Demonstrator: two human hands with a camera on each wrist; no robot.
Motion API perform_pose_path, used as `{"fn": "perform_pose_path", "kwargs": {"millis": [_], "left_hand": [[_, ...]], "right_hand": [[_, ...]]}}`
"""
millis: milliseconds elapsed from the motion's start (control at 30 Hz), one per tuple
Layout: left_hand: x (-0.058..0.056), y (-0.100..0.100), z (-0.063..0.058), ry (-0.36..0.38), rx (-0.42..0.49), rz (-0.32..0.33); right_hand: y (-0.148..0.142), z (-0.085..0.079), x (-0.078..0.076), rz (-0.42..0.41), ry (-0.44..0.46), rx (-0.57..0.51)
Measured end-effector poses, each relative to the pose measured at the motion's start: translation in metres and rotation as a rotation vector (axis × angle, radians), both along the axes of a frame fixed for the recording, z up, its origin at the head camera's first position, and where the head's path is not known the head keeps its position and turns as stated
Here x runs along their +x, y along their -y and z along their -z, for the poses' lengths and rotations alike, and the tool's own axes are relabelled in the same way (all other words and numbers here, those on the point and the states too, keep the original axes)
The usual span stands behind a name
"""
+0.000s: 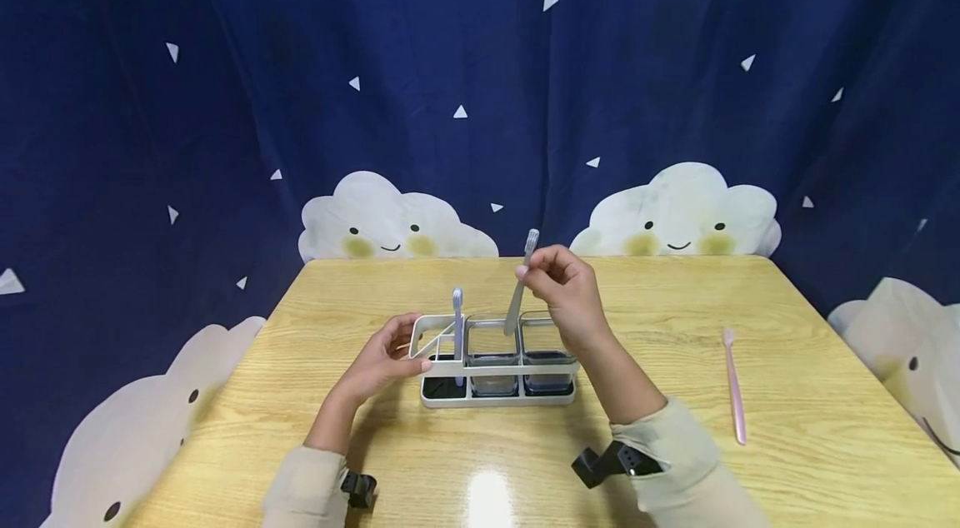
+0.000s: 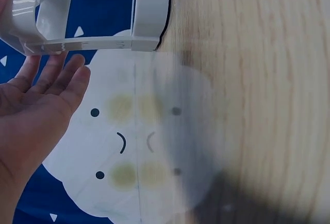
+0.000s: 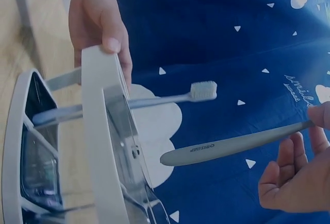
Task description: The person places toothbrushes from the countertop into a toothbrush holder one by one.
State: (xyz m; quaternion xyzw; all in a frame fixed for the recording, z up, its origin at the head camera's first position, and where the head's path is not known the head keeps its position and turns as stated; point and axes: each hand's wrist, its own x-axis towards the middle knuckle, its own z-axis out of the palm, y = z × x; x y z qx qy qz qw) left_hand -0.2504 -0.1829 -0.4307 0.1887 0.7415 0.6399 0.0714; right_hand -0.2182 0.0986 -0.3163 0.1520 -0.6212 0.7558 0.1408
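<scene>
toothbrush (image 3: 232,146) pinched by right fingers (image 3: 285,156) shows lettering (image 3: 202,148) only in right wrist view; left fingers (image 1: 401,327) grip rack (image 1: 498,401).

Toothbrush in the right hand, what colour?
Grey toothbrush with dark lettering; best seen in the right wrist view.

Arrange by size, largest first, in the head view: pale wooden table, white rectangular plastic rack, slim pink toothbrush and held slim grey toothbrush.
1. Wooden table
2. White rack
3. Pink toothbrush and grey toothbrush: too alike to rank, as the right hand partly covers the grey one.
</scene>
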Motion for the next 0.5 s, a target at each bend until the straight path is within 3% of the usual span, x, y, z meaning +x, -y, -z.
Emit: {"fn": "perform_pose_path", "kwargs": {"millis": [500], "left_hand": [[0.000, -0.001, 0.000, -0.030, -0.013, -0.011]], "right_hand": [[0.023, 0.007, 0.000, -0.007, 0.066, -0.057]]}}
